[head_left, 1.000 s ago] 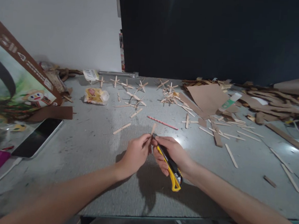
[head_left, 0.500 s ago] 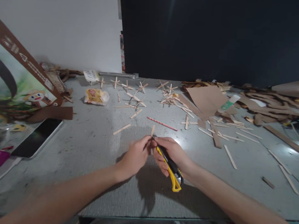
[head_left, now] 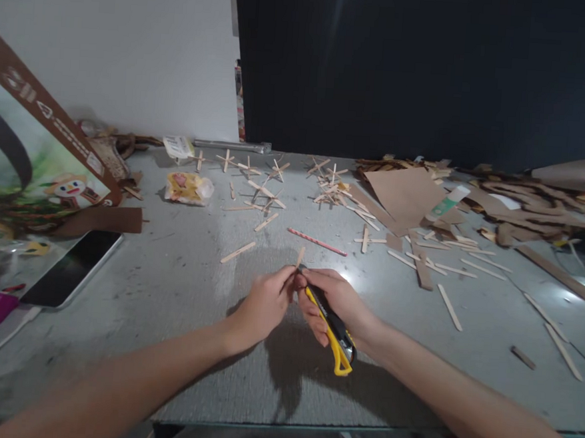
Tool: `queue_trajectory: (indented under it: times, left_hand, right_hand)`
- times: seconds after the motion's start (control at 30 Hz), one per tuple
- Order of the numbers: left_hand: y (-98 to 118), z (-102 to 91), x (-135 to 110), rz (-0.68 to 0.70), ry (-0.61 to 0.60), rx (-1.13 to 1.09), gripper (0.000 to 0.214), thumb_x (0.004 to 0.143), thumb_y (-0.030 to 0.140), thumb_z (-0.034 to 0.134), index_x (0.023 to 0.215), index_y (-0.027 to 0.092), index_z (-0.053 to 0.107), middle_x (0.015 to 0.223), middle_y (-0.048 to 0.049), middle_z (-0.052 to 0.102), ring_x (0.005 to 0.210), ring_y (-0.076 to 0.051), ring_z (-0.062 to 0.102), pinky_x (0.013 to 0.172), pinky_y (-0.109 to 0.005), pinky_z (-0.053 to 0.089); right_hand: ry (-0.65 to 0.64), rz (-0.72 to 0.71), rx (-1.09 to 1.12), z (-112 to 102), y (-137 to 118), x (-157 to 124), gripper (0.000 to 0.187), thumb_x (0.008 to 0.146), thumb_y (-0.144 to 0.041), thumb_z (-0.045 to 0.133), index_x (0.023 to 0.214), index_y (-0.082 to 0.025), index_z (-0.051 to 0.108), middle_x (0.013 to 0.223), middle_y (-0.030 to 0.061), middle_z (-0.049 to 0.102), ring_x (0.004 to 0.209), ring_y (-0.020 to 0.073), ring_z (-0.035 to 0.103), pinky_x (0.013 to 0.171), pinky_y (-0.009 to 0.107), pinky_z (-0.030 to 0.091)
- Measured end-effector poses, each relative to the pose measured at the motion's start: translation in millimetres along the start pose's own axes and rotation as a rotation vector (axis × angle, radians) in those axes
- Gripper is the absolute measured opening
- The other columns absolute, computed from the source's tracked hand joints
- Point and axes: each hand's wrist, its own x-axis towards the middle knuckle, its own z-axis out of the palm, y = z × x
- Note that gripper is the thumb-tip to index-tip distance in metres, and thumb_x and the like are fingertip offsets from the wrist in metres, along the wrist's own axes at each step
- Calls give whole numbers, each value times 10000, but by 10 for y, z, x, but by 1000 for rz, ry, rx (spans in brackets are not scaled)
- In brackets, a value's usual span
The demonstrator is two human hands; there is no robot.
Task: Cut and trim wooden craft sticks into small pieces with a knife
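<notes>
My left hand (head_left: 266, 304) is closed on a short wooden craft stick (head_left: 300, 255), whose upper end pokes out above the fingertips. Wrapped around a yellow and black utility knife (head_left: 332, 332), my right hand (head_left: 334, 301) meets the left at the stick. The knife's tail end points down toward me, and its tip is at the stick, mostly hidden by the fingers. Just beyond the hands lie a red patterned pencil (head_left: 317, 241) and a loose craft stick (head_left: 238, 252).
Crossed craft sticks (head_left: 261, 193) stand along the back. Cardboard pieces (head_left: 404, 197), a glue stick (head_left: 448, 203) and scattered sticks (head_left: 450, 307) lie to the right. On the left are a phone (head_left: 73, 269) with a cable, a snack packet (head_left: 189, 190) and a printed bag (head_left: 38, 128).
Almost nothing differs. The stick's upper end leans slightly more to the right, and the knife's tail end has shifted a little left. Both hands keep their grip.
</notes>
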Motion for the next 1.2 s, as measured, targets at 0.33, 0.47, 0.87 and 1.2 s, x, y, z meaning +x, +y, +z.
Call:
queue_trajectory:
  times: [0.33,0.47,0.87,1.2]
  left_hand:
    - [0,-2,3,7,4,16,181,970,197,491,823,189,596,672,17,603,600,-121,477,600,-240,397]
    - [0,3,22,-35,41,14,221,991,229,491,793,183,576,641,26,583,575,-109,442,568,-230,373]
    - [1,14,6,5,51,-17,142,972,207,512,870,200,610,724,-4,647,642,-143,568,645,-260,451]
    - [59,-63,121,-207,48,-451,436,961,613,617,925,179,620,679,1,639,513,-113,553,506,-236,418]
  right_hand:
    - [-3,9,-7,-12,-5,13,351,891,-519,693,815,-239,496,483,-81,505,322,99,409,303,235,481]
    - [1,5,-7,-4,10,3,333,912,-523,670,847,-240,507,492,-88,499,326,101,415,312,236,486]
    - [-141,-18,41,-113,1,68,329,909,-495,684,836,-226,509,518,-89,491,317,78,361,308,212,471]
    - [71,-270,-146,-59,-62,-31,408,944,-615,640,845,-249,489,497,-94,502,315,114,453,308,228,446]
